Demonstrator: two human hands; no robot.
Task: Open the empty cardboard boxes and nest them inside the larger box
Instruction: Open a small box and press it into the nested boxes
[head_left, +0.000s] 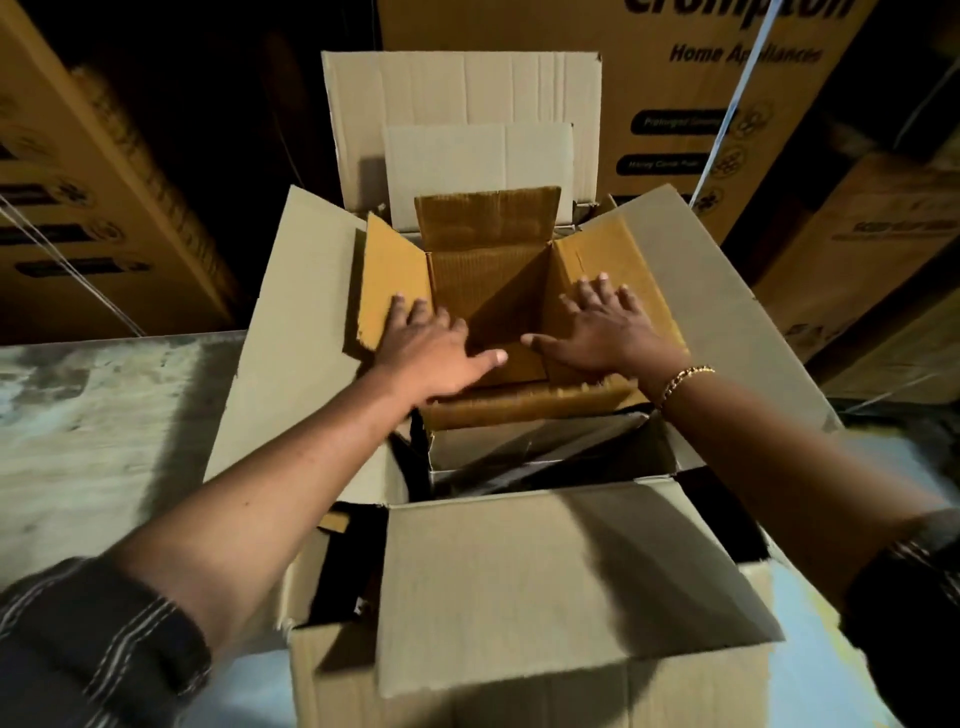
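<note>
A large grey-brown cardboard box (524, 597) stands open in front of me, its four flaps spread outward. Inside its far half sits a smaller yellow-brown box (488, 291), open and empty, with its flaps raised. My left hand (434, 345) lies flat with fingers spread on that small box's left flap and near edge. My right hand (605, 325), a gold bracelet at its wrist, lies flat on the right flap. Another pale flap (478, 166) stands upright behind the small box. The near half of the large box is dark, with another box's edge showing.
The large box rests on a worn grey surface (104, 426). Tall printed appliance cartons stand at the left (78, 197), behind (701, 104) and at the right (883, 270). White strapping crosses the rear carton.
</note>
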